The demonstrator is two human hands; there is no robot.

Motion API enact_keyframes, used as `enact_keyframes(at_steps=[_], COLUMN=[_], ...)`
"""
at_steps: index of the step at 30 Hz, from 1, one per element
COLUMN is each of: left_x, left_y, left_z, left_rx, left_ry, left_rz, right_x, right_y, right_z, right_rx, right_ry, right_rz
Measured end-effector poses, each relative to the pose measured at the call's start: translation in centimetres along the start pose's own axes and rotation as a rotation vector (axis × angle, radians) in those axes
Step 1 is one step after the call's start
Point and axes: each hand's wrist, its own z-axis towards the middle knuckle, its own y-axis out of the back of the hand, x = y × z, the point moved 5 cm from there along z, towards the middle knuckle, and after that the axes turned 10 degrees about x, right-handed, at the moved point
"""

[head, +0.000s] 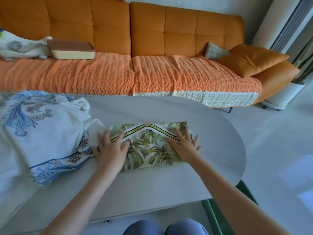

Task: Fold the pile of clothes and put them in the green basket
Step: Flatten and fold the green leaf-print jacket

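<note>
Fingers (106,135) of the left hand (111,150) are straight and spread, pressed flat on the left end of the leaf-print garment (152,150). The right hand (184,146) lies the same way on the right part, fingers fanned apart and pinching nothing. Both palms look to be smoothing or holding the cloth down rather than gripping it.

That garment sits near the middle of the grey table (220,133), already folded into a band with its long axis running left to right, so one hand covers each end. Its striped white trim makes a shallow V along the far edge, between the two sets of fingertips. The near long edge lies toward the person, just below the wrists. By my reckoning the next fold or lift turns on this: each hand is already at its own short end, neither nearer than the other.

The pile of clothes (42,133), white with blue print, lies just left of the left hand. I cannot tell whether the garment's left edge touches it, since the hand hides that edge.

The green basket is nowhere plainly in sight. A green strip (245,189) shows under the table's right rim, cut off, and could be a leg or the basket. Both hands are blurred, so exact finger contact is uncertain.
</note>
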Motion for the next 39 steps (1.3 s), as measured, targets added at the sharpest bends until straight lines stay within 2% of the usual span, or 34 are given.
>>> enact_keyframes(at_steps=[1,3,7,9,13,18,22,30,39], left_x=[1.1,2.4,1.2,0.4,0.9,-0.6,-3.5,-15.2,-36.8], left_y=[0.4,0.9,2.3,2.2,0.7,0.1,-0.8,-4.8,-14.8], left_z=[-0.1,-0.3,-0.7,-1.1,-1.8,-3.7,-3.7,-3.7,-5.7], left_rx=[0.001,0.037,-0.032,-0.029,0.060,0.056,0.072,0.108,0.066], left_ry=[0.076,0.157,0.172,0.157,0.087,-0.165,-0.274,-0.422,-0.981], left_rz=[-0.066,-0.034,0.217,0.251,0.134,-0.250,-0.325,-0.314,-0.034], right_x=[-0.9,-1.9,-1.0,-0.8,-1.7,-4.6,-8.0,-17.9,-33.5], right_y=[0.7,1.7,2.0,2.0,2.1,2.1,1.8,2.7,2.4], right_z=[-0.1,-0.1,-0.7,-1.5,-3.8,-7.7,-11.3,-16.5,-21.1], right_rx=[-0.016,-0.057,-0.029,0.023,0.086,0.106,0.110,-0.102,-0.494], right_ry=[-0.064,-0.114,0.041,0.085,0.092,0.079,0.029,-0.074,-0.267], right_rz=[0.026,0.021,0.232,0.321,0.387,0.491,0.609,0.908,1.094])
